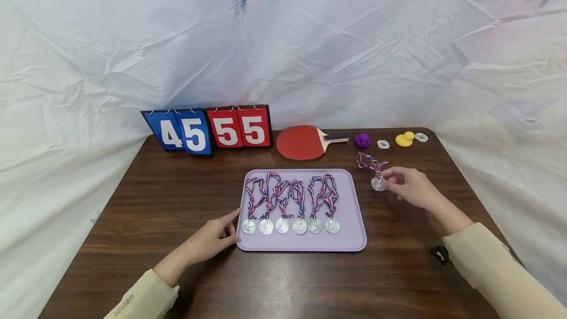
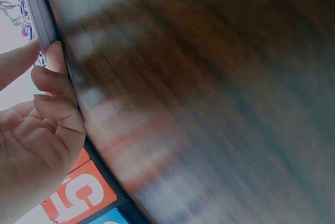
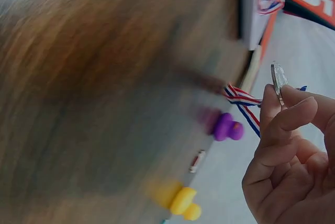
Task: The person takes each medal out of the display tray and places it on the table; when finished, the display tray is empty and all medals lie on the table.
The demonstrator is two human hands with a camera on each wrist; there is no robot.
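Note:
Between thumb and fingertips my right hand (image 1: 411, 184) pinches the rim of a silver medal (image 1: 378, 183), right of the tray. From it a red, white and blue ribbon (image 1: 366, 161) trails toward the back; in the right wrist view the medal (image 3: 279, 81) shows nearly edge-on. My left hand (image 1: 211, 240) grips the left edge of a pale lilac tray (image 1: 350, 240), the other fingers curled. Several silver medals (image 1: 282, 225) lie in a row on the tray, their ribbons (image 1: 299, 198) stretched away from me.
Behind the tray lie a red table tennis bat (image 1: 301, 143) and a flip scoreboard (image 1: 226, 127) in blue and red. At the back right are a purple duck (image 1: 362, 140), a yellow duck (image 1: 404, 139) and two white chips (image 1: 383, 144). White cloth (image 1: 310, 63) hangs behind the wooden table (image 1: 310, 284).

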